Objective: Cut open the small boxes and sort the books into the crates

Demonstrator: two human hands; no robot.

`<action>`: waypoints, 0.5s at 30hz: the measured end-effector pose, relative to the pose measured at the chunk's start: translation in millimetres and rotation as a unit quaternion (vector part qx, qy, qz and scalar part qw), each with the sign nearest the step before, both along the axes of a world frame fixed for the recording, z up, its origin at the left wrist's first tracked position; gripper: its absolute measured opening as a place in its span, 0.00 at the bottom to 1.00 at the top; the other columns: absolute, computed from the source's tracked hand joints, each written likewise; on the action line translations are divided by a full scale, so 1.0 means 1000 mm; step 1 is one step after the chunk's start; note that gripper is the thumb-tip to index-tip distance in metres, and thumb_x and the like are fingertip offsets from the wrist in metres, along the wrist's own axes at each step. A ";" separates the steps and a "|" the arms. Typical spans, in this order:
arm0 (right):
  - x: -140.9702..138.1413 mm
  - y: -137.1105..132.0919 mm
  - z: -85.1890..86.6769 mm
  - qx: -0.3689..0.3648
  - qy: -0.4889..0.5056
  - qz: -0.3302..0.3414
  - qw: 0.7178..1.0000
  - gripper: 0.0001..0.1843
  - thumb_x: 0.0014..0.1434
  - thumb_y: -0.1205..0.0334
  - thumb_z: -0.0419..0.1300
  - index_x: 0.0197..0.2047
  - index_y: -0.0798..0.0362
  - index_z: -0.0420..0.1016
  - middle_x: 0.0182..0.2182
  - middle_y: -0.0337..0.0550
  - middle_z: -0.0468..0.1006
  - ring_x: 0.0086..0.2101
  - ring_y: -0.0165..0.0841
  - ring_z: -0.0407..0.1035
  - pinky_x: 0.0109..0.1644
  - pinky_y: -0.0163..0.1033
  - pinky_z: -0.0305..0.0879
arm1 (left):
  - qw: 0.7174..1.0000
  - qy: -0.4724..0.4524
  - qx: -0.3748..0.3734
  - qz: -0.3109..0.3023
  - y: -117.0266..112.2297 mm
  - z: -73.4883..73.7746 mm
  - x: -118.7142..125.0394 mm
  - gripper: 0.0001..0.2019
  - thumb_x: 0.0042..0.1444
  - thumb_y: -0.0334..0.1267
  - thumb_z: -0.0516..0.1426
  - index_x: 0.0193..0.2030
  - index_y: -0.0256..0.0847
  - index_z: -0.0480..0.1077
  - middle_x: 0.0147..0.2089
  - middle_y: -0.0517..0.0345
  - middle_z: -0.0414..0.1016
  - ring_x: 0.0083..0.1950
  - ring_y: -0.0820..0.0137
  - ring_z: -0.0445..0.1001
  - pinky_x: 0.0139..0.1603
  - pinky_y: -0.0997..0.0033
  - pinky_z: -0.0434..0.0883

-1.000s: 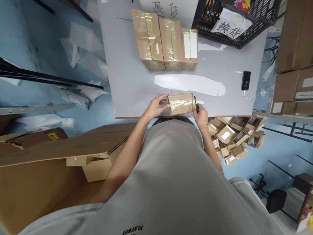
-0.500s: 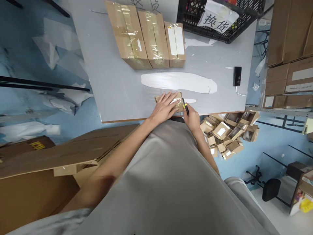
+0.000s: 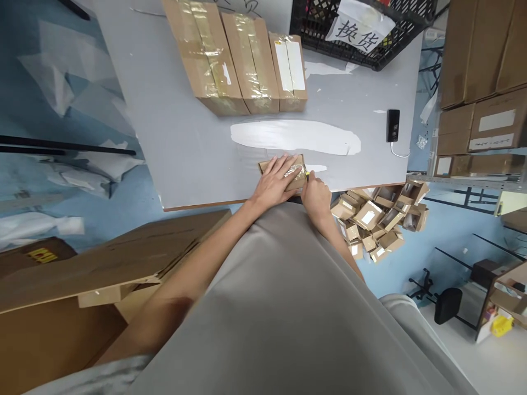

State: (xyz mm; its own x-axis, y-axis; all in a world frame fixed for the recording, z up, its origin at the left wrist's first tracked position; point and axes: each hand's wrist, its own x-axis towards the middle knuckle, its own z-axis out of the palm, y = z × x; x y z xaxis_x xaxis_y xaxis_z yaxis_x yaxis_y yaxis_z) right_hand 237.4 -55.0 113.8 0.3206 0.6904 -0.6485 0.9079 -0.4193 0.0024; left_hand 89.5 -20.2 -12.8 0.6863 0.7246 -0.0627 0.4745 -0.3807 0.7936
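A small cardboard box (image 3: 300,178) with shiny clear tape lies by the near edge of the table. Across its top rests my left hand (image 3: 272,184), flat with fingers spread, pressing on it. My right hand (image 3: 316,196) is closed at the box's right end. It grips a yellow-and-black utility knife (image 3: 307,174), now mostly covered by the fingers; the blade cannot be made out.
Three taped cartons (image 3: 251,60) stand farther back on the grey table (image 3: 181,137), left of a black plastic crate (image 3: 370,57). A black device with a cable (image 3: 393,126) lies at right. Small opened boxes (image 3: 370,216) are heaped below the table. A large carton (image 3: 102,263) is at left.
My right hand has turned and drawn in closer to me along the box's right end, hiding more of the knife. My left hand stays on the box. The whole view has shifted slightly.
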 end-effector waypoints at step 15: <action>-0.008 -0.016 0.014 -0.061 -0.042 -0.029 0.997 0.22 0.83 0.65 0.48 0.72 0.58 0.73 0.59 0.65 0.87 0.59 0.48 0.84 0.61 0.45 0.77 | 0.999 -0.024 0.008 -0.029 -0.006 -0.007 0.002 0.36 0.69 0.48 0.66 0.83 0.57 0.67 0.91 0.53 0.53 0.92 0.47 0.47 0.91 0.29 0.44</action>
State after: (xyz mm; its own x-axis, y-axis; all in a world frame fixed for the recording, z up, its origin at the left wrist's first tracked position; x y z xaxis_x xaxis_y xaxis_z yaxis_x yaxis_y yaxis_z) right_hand 229.2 -70.5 127.9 0.4150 0.5861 -0.6959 0.8763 -0.4633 0.1323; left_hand 91.6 -26.1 -19.9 0.7291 0.6842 -0.0179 0.4130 -0.4190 0.8086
